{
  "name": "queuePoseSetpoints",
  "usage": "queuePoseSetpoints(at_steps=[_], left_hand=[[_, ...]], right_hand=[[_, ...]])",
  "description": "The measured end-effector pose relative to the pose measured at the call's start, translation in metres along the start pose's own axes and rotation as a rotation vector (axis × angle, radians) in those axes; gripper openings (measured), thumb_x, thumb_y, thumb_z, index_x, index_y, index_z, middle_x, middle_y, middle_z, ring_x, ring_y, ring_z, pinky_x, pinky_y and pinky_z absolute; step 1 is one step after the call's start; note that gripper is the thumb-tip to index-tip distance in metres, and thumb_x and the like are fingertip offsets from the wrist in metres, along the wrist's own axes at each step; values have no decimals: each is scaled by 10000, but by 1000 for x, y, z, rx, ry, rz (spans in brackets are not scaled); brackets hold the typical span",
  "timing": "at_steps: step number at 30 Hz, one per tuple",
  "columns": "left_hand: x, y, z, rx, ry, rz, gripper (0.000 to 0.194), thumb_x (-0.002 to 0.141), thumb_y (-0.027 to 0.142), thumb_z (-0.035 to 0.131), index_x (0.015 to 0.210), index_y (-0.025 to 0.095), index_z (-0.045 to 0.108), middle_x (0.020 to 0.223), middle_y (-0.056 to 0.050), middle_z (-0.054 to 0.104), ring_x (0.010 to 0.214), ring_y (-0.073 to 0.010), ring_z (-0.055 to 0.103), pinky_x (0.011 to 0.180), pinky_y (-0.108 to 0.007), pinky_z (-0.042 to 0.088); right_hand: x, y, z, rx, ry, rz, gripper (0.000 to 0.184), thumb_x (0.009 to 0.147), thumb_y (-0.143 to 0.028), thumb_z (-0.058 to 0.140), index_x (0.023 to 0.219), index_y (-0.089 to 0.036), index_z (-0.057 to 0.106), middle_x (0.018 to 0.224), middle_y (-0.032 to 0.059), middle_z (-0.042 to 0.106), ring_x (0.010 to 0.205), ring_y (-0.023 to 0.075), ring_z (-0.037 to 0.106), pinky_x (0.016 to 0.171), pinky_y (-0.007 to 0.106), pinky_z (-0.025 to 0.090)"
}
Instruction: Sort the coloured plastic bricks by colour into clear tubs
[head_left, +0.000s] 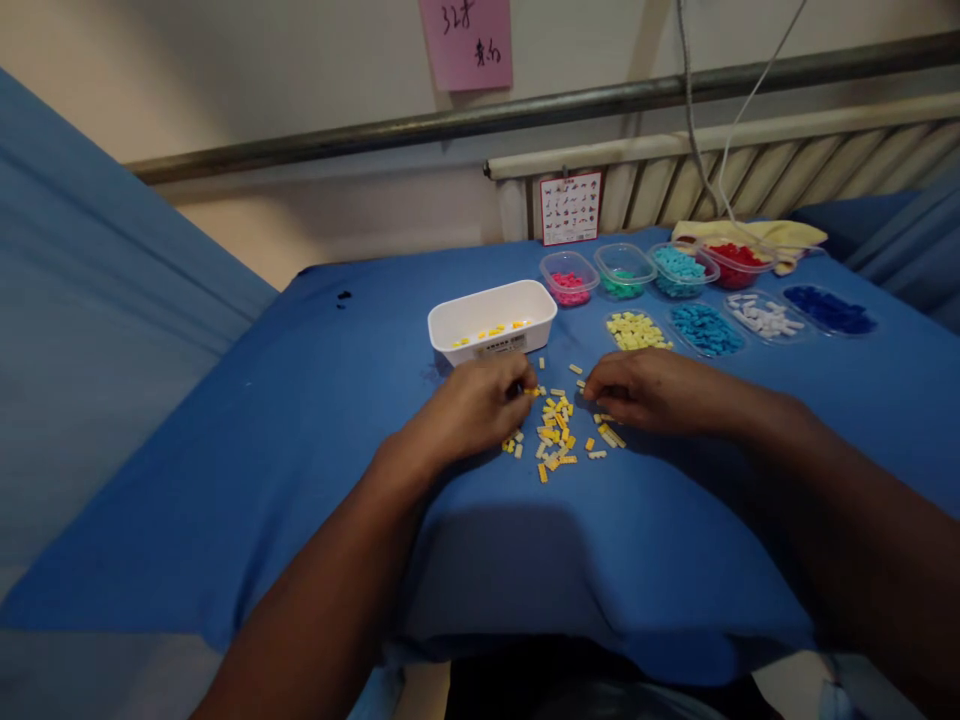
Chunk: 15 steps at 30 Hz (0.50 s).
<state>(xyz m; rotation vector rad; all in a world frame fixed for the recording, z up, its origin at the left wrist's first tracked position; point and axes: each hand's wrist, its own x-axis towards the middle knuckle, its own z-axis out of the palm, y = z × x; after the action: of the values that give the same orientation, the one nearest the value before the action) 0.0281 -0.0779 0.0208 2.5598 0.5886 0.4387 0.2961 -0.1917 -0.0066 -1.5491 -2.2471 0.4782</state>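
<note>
My left hand [484, 405] is closed in a pinch on a small yellow building brick [531, 391], just in front of the white tub [491, 308]. To the right, my right hand [649, 390] has its fingers curled together, low over the cloth. A pale brick shows at its fingertips, but whether it is held is hidden. Between both hands lies a loose pile of yellow and cream bricks [555, 430]. A few longer yellow bricks [609, 435] rest beneath my right hand. Several yellow bricks lie on the bottom of the tub.
Clear containers stand at the back right: pink [570, 280], green [622, 275], turquoise [681, 268] and red pieces [735, 262]. Nearer are pale yellow [636, 330], blue [705, 328], white [763, 315] and dark blue pieces [829, 308]. A picture card [571, 208] leans by the radiator.
</note>
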Motion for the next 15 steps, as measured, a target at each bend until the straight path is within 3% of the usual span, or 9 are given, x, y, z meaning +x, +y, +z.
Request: queuePoseSetpoints(at_steps=[4,6,9,11,15], left_hand=[[8,-10,-17,107,492,-41,91,1009,216,668,1077,213,728,1086,-49,801,963,-196,725,932,-344,562],[12,-19,-23,223,567,-72,170,1013,218,683,1176,216,732,1186,-75,807,1079,-235,736,1030,-401,562],[14,-29,-23,351,527,-31,301,1029,222,688,1328,224,720,1362,-121,781,1275,-297,706,1141,-489,520],[12,-29,-16,336,452,76,274,1064,230,649,1324,218,735,1351,-132,782,1282,-291,705,1141,-481,524],[9,-21,7,251,87,219,240,1081,209,597,1207,218,801,1145,-112,797,1094,-254,745,989,-401,578]], right_hand=[[3,3,0,-6,131,1,176,959,-198,678,1046,-248,823,1019,62,822,915,227,748,829,324,532],[5,2,0,23,201,10,159,951,-203,683,1026,-242,818,982,60,806,868,216,730,794,319,526],[7,1,0,80,309,19,152,939,-216,683,1013,-236,815,941,60,793,826,215,709,758,328,520],[7,-1,1,108,366,21,152,934,-218,677,999,-238,812,924,58,787,824,219,703,764,341,527],[8,-6,3,166,473,80,136,936,-255,694,988,-251,819,939,63,798,851,239,712,786,371,557]])
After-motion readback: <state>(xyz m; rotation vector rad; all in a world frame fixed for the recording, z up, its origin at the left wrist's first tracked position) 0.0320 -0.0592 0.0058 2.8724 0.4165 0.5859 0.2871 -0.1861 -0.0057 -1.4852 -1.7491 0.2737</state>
